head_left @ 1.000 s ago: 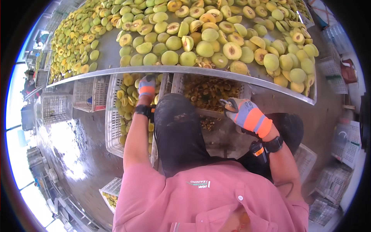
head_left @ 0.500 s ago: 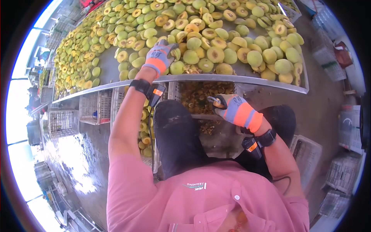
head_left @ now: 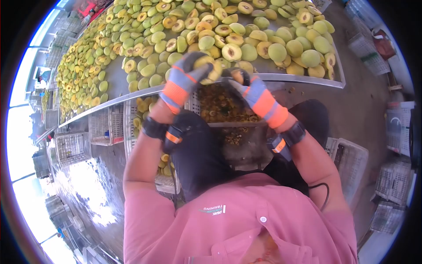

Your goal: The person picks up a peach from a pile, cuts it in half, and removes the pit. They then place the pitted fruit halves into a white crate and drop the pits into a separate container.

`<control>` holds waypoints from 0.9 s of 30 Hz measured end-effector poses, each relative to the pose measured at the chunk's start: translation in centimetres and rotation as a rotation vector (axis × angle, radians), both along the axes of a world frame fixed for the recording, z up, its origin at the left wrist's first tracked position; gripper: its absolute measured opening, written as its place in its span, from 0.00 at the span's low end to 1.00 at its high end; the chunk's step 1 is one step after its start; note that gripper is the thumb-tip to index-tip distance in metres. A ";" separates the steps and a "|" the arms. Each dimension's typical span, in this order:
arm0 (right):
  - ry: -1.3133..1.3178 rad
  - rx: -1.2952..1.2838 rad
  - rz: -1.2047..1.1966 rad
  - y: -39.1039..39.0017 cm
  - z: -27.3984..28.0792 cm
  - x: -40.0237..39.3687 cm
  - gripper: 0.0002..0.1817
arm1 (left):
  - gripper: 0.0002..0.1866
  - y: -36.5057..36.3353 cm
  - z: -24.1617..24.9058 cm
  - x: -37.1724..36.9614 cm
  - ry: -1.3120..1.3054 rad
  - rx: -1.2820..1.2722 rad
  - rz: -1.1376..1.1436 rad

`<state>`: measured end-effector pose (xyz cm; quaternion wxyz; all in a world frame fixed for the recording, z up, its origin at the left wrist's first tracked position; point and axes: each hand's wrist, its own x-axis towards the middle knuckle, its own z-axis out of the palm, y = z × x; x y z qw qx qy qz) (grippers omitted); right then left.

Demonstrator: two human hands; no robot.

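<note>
Above the near rim of the metal table (head_left: pixel 154 90), my left hand (head_left: pixel 187 81), in a grey and orange glove with dark fingers, is closed on a yellow-green peach half (head_left: pixel 215 71). My right hand (head_left: pixel 255 94), gloved alike, is close beside it on the right. Its fingers are wrapped around a small tool with an orange-brown handle (head_left: pixel 238 77); the tool's working end is hidden or blurred. Many halved peaches (head_left: pixel 232 52) cover the table beyond my hands, some cut side up with brown centres.
Under the table edge a crate (head_left: pixel 228 124) holds brown pits and scraps. Left of my knee stands a crate of yellow fruit pieces (head_left: pixel 166 169). More plastic crates (head_left: pixel 72 147) stand on the wet floor at left, and another crate (head_left: pixel 349 163) is at right.
My left hand has come off the pile towards me, bringing a peach half. My right hand has risen from above my lap to meet it at the table rim.
</note>
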<state>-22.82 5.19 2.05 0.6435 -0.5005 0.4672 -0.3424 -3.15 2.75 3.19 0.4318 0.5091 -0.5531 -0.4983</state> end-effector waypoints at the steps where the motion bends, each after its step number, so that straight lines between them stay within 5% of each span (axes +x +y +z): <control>1: 0.029 0.002 -0.014 0.1 0.3 0.1 0.09 | 0.15 0.6 -0.7 -1.4 0.019 -0.022 -0.003; 3: 0.476 -0.734 0.199 -0.7 -2.5 -0.6 0.16 | 0.13 1.5 -0.9 -3.2 0.074 -0.097 0.058; 7: 0.092 -0.147 0.311 -0.8 -2.6 -0.8 0.18 | 0.11 1.9 -2.0 -4.4 0.542 0.027 0.123; 10: -0.090 0.117 0.164 -0.8 -3.0 0.7 0.18 | 0.17 2.1 -5.3 -4.2 0.005 -0.340 0.242; 11: -0.034 0.056 0.109 -1.0 -3.7 1.0 0.18 | 0.20 1.9 -6.2 -4.2 -0.173 -0.462 0.267; 12: 0.027 -0.001 0.053 -1.2 -4.2 1.3 0.19 | 0.16 1.7 -6.0 -4.5 -0.029 -0.376 0.285; 16: 0.473 -0.346 0.012 -0.7 -4.0 0.5 0.23 | 0.13 1.6 -5.5 -3.9 -0.124 -0.413 0.252; 19: 0.657 -0.290 0.091 -0.8 -1.5 -0.1 0.24 | 0.16 1.6 -5.8 -5.1 0.537 -0.143 0.290; 27: 0.901 -0.457 0.088 -0.5 -2.3 0.1 0.23 | 0.21 1.2 -5.4 -5.5 0.234 -0.196 0.201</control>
